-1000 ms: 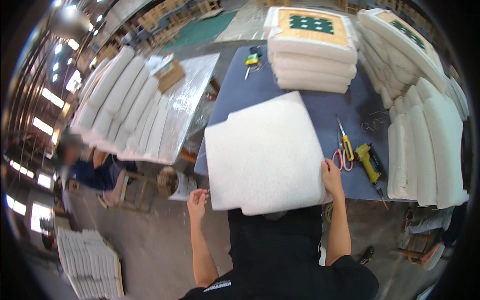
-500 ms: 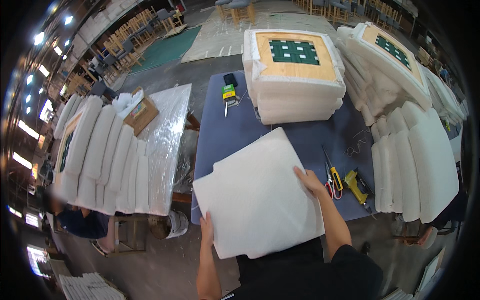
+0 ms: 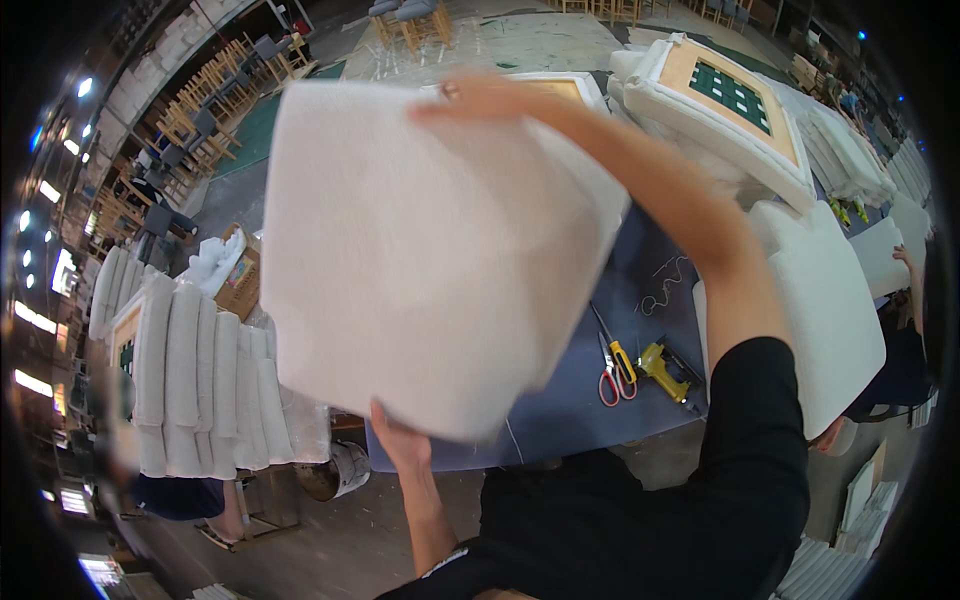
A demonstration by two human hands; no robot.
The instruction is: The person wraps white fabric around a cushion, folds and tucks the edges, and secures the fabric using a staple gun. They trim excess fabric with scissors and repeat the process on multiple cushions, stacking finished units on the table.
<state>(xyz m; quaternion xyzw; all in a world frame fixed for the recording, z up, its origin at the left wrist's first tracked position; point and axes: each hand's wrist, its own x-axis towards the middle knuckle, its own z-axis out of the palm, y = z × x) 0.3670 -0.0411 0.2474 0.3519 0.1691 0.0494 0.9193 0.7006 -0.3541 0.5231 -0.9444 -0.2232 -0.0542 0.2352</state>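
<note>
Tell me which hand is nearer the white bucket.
Left. The left hand, at the lower edge of the white pad, is just up and right of the bucket in view; the right hand is much farther up, near the pad's top.

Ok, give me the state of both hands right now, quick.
Left hand: at the lower edge of the white padded piece; open or closed cannot be told.
Right hand: holding the same piece at its upper edge.

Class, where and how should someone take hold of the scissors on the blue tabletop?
Probably by the left red loop of the scissors, coming from the near side: the blades point away, and the yellow-handled tool crowds the right loop.
</note>
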